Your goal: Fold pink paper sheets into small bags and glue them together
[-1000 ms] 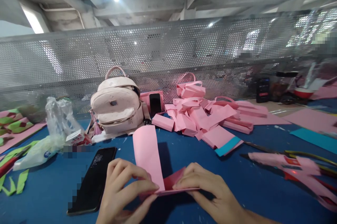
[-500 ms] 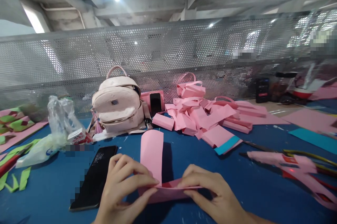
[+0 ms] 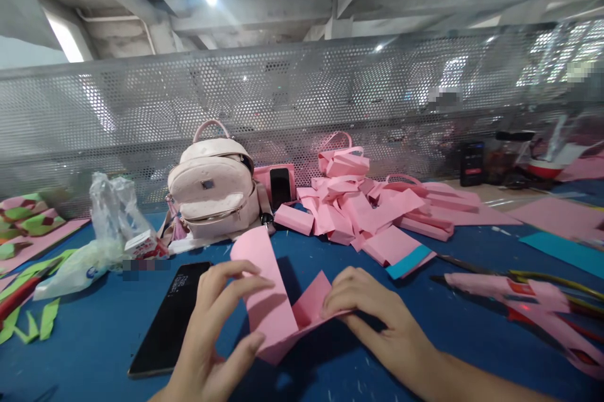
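Pink paper strip (image 3: 271,301) pinched by left hand (image 3: 214,333) and right hand (image 3: 377,320), over blue table (image 3: 94,339)

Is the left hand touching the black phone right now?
Apart. In the head view, the left hand grips the pink paper, and a strip of blue table shows between hand and phone.

- Blue table (image 3: 330,383).
- On it: black phone (image 3: 172,317), pink backpack (image 3: 212,188), plastic bag (image 3: 94,245), heap of pink paper boxes (image 3: 363,207), green scraps (image 3: 28,326).
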Demonstrator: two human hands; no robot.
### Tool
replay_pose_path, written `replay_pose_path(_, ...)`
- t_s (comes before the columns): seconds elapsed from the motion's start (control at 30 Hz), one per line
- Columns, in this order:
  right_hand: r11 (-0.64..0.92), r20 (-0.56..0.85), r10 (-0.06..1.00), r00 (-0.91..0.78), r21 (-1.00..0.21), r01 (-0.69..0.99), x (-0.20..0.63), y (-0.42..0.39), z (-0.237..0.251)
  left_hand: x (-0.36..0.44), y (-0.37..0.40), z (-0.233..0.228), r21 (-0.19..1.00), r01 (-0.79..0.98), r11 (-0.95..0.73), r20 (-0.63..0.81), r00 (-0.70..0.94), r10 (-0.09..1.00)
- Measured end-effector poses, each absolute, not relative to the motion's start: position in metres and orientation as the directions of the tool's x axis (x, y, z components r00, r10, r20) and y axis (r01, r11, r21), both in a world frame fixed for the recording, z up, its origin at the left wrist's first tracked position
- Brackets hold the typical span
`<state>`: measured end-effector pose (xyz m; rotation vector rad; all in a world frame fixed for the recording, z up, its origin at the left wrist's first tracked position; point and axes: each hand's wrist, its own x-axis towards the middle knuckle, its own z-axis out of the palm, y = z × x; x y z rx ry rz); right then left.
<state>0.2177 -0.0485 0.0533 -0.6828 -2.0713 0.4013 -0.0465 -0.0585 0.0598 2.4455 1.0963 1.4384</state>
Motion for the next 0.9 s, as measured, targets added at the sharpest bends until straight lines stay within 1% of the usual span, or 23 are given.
replay_pose_path(0.03,0.807,0.657,0.591,-0.468,-0.487,0.335,0.218,-0.046,0.060,-0.048,-0.059,0.064,0.409,0.546,-0.731,0.725,0.292,0.624)
replay_pose_path(0.1,0.832,0.659,0.554,-0.508,-0.423,0.359,0.217,-0.043,0.075,-0.051,-0.059,0.074,0.325,0.589,-0.740,0.725,0.347,0.595)
replay_pose_path(0.17,0.860,0.646,0.509,-0.568,-0.356,0.366,0.213,-0.041,0.091,-0.055,-0.058,0.086,0.198,0.600,-0.775,0.680,0.485,0.550)
replay_pose_path(0.2,0.870,0.626,0.492,-0.606,-0.325,0.370,0.210,-0.041,0.099,-0.057,-0.057,0.091,0.153,0.581,-0.799,0.633,0.563,0.531)
replay_pose_path(0.23,0.879,0.599,0.476,-0.644,-0.297,0.373,0.206,-0.040,0.107,-0.059,-0.056,0.096,0.143,0.556,-0.819,0.574,0.627,0.526)
replay_pose_path(0.27,0.885,0.571,0.465,-0.677,-0.271,0.379,0.202,-0.040,0.113,-0.060,-0.055,0.100,0.174,0.538,-0.825,0.517,0.663,0.542)
replay_pose_path(0.3,0.894,0.543,0.447,-0.711,-0.240,0.378,0.198,-0.039,0.119,-0.061,-0.054,0.103,0.231,0.523,-0.820,0.461,0.683,0.566)
replay_pose_path(0.37,0.912,0.493,0.406,-0.769,-0.169,0.373,0.191,-0.036,0.127,-0.062,-0.052,0.106,0.374,0.498,-0.783,0.369,0.695,0.618)
replay_pose_path(0.43,0.926,0.461,0.365,-0.809,-0.087,0.368,0.185,-0.034,0.132,-0.062,-0.052,0.106,0.482,0.468,-0.741,0.310,0.700,0.643)
replay_pose_path(0.5,0.931,0.445,0.332,-0.832,-0.012,0.365,0.180,-0.033,0.135,-0.062,-0.052,0.105,0.538,0.448,-0.714,0.286,0.699,0.655)
replay_pose_path(0.6,0.933,0.439,0.274,-0.856,0.096,0.347,0.174,-0.034,0.135,-0.061,-0.053,0.103,0.545,0.437,-0.715,0.301,0.695,0.653)
replay_pose_path(0.7,0.916,0.472,0.196,-0.859,0.225,0.332,0.168,-0.038,0.130,-0.061,-0.053,0.101,0.490,0.438,-0.754,0.391,0.662,0.639)
replay_pose_path(0.77,0.897,0.496,0.162,-0.853,0.286,0.337,0.165,-0.039,0.127,-0.060,-0.051,0.099,0.468,0.441,-0.766,0.445,0.631,0.635)
replay_pose_path(0.83,0.890,0.501,0.155,-0.851,0.302,0.341,0.164,-0.039,0.125,-0.059,-0.050,0.098,0.491,0.445,-0.749,0.438,0.617,0.654)
replay_pose_path(0.9,0.904,0.488,0.166,-0.857,0.271,0.330,0.165,-0.038,0.125,-0.058,-0.048,0.097,0.536,0.450,-0.715,0.392,0.617,0.682)
